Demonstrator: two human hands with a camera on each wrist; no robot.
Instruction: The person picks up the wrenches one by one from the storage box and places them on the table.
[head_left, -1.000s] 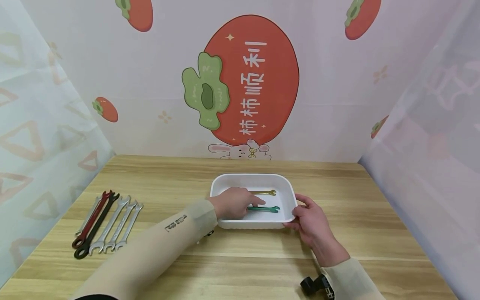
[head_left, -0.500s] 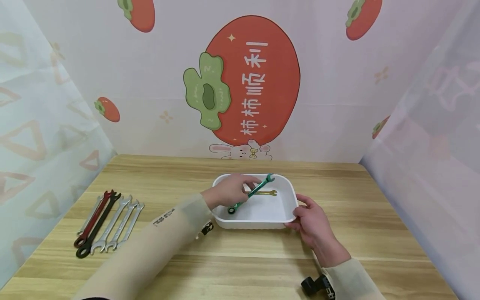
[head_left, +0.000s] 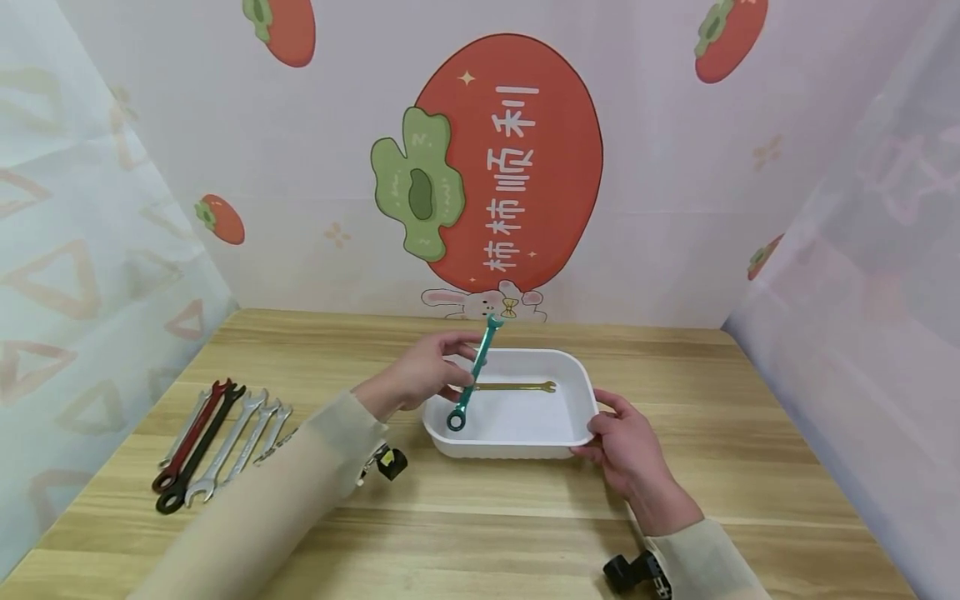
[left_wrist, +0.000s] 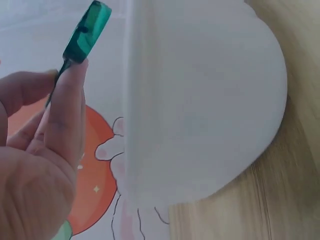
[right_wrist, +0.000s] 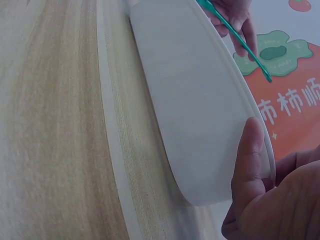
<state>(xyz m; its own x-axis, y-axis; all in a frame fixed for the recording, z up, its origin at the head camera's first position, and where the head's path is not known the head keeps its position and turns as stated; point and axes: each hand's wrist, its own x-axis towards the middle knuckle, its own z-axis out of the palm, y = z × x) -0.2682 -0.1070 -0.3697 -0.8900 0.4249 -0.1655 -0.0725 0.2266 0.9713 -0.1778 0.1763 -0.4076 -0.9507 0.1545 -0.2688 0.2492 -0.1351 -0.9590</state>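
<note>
My left hand (head_left: pixel 427 371) pinches a green combination wrench (head_left: pixel 477 367) between thumb and fingers, raised over the left end of a white plastic tub (head_left: pixel 510 450). The wrench's ring end points down toward me and its open end up and away. In the left wrist view the fingers hold the green wrench (left_wrist: pixel 87 32) beside the tub's outer wall (left_wrist: pixel 210 100). A gold wrench (head_left: pixel 517 387) lies crosswise inside the tub. At the tub's right end my right hand (head_left: pixel 626 446) grips the rim, its thumb (right_wrist: pixel 250 150) along the outer wall in the right wrist view.
On the left of the wooden table (head_left: pixel 480 533) several wrenches lie side by side: a red one (head_left: pixel 193 433), a black one (head_left: pixel 201 446) and silver ones (head_left: pixel 228 446). A printed backdrop (head_left: pixel 660 208) stands behind the table, with side sheets at left and right.
My left hand has lifted the green wrench from the tub's floor and drawn it up and to the left, turning it steeper. The right hand has kept its hold on the rim.
</note>
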